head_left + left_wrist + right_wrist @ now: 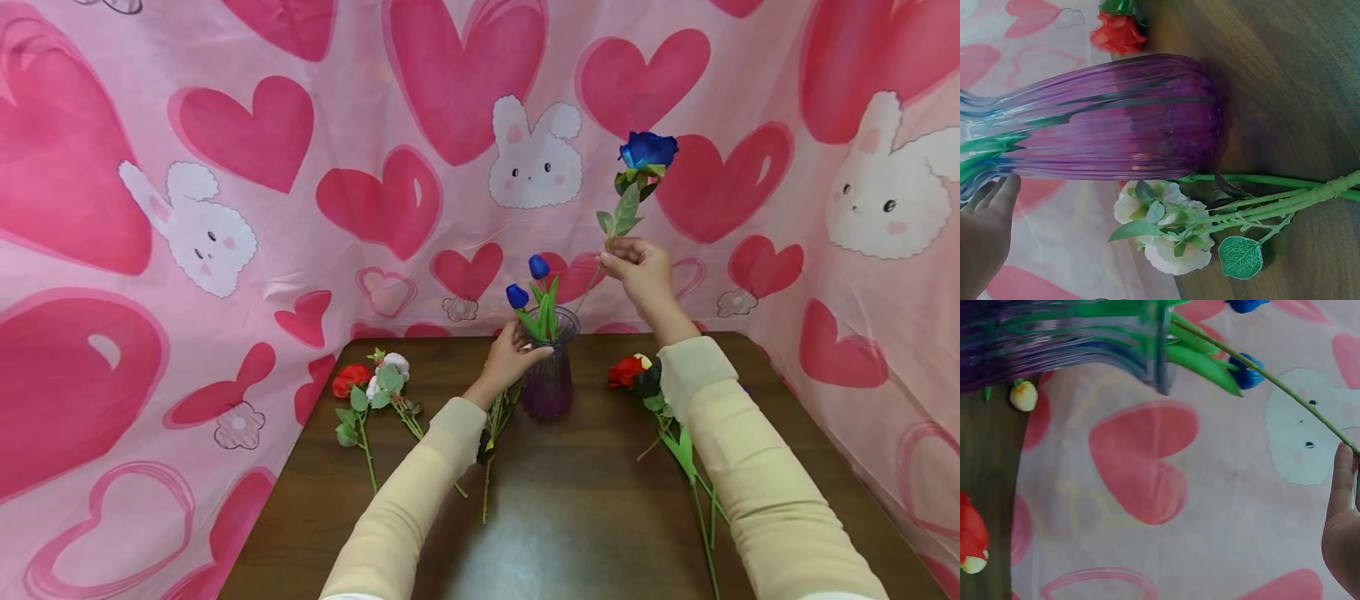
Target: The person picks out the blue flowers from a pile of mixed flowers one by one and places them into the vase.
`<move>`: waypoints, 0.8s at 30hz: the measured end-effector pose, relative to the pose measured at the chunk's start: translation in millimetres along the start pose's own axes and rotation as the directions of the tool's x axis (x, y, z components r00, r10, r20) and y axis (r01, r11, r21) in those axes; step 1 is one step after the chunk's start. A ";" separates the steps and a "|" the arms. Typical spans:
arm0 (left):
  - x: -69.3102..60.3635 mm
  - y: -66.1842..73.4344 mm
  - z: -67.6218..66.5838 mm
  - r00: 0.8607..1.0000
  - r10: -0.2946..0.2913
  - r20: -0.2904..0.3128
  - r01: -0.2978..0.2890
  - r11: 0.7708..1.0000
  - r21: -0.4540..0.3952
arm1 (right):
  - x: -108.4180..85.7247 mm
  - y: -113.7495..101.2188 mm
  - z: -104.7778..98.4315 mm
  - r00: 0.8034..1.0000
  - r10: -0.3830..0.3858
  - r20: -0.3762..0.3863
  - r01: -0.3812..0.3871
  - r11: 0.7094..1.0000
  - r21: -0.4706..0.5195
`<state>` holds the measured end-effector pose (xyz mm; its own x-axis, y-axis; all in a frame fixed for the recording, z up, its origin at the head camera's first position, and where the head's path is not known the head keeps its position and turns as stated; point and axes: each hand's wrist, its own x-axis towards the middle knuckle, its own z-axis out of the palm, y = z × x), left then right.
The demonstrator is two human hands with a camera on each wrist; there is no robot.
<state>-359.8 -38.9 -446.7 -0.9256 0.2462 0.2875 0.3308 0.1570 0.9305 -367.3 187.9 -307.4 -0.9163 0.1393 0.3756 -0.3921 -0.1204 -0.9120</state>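
A ribbed glass vase [547,392], purple towards its base, stands upright on the table and holds two blue tulips [538,267] with green leaves. My left hand [513,358] grips it at the neck, thumb across the near side. In the left wrist view the fingers [1005,194] touch the glass. Above and right of the vase, my right hand [637,271] pinches the stem of a blue rose [648,152] below its leaves. The rose's stem [1297,397] slants down, its lower end at the vase's mouth.
On the left of the brown table [570,517] lie a red rose [351,380], white flowers [390,375] and more stems beside the left forearm. To the right lie a red flower [626,372] and green stems, partly under the right sleeve. A pink heart-patterned cloth [465,225] hangs behind.
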 end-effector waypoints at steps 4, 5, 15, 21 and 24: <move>-0.5 0.4 1.0 1.000 -0.010 -0.013 0.010 1.000 0.000 | 0.1 11.6 -1.1 1.000 0.015 -0.006 -0.015 1.000 -0.017; -0.6 0.7 1.1 1.000 -0.014 -0.016 0.014 1.000 0.000 | 0.2 14.2 -1.0 1.000 0.021 -0.004 -0.021 1.000 -0.019; -1.2 -0.8 3.3 0.999 -0.021 -0.030 0.020 0.999 -0.028 | -5.8 33.7 4.9 0.999 0.054 0.007 -0.052 0.991 -0.124; -1.9 -0.6 4.3 0.999 -0.012 -0.042 0.010 0.999 -0.039 | -10.5 47.1 9.0 0.997 0.067 0.029 -0.061 0.984 -0.169; -1.8 -1.6 4.6 0.999 -0.020 -0.045 0.019 0.999 -0.030 | -13.0 54.5 10.5 0.996 0.084 0.033 -0.078 0.983 -0.165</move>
<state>-357.8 -35.2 -449.8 -0.9394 0.1995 0.2787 0.3078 0.1331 0.9421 -377.6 169.1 -360.3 -0.9482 0.0959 0.3027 -0.3010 0.0327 -0.9531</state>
